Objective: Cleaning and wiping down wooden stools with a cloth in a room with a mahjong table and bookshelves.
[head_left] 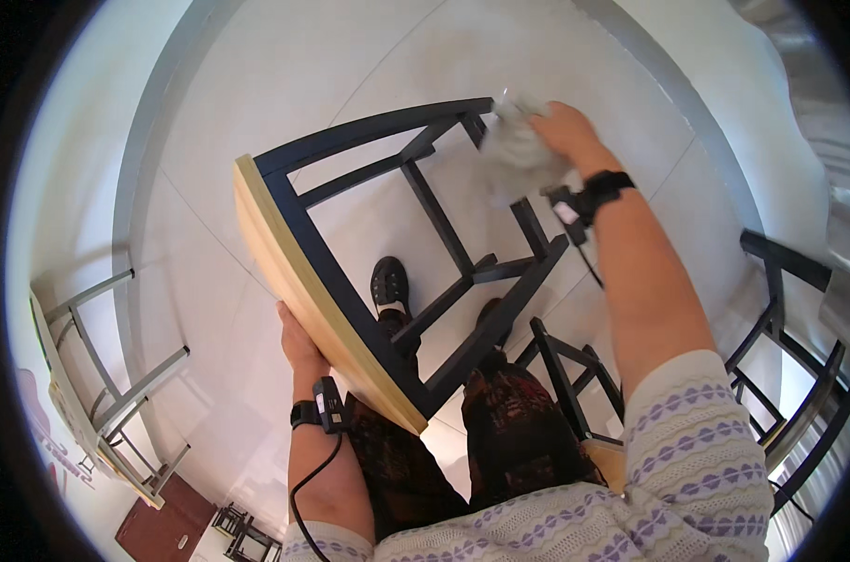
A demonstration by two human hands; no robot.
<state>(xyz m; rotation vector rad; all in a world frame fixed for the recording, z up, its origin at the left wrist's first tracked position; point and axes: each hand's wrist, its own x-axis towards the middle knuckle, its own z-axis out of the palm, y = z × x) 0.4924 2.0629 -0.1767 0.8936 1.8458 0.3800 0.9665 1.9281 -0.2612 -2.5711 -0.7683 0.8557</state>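
1. Trousers [519, 426], dark and patterned, sit nearest, right by the low corner of the tipped stool [439, 220]; whether they prop it, I can't tell.
2. Left hand [298, 342] lies against the stool's pale top [303, 292], fingers partly hidden, so gripping or merely bracing, no telling! Steady pressure here, I'd say, keeps the piece from swinging.
3. Stool next: it's over on its side in front of the person, top to the left, dark legs pointing away to the right, a black shoe [388, 281] showing through the gaps.
4. Right hand [567, 131], way out by the far leg's end, clutches a grey cloth [519, 155], all blur! It looks like wiping; best to wrap the cloth round each bar, follow its whole length, then press into the corners where bars meet.
5. Pale floor [462, 56] spreads beyond, with a reddish-brown door [167, 520] off at lower left.
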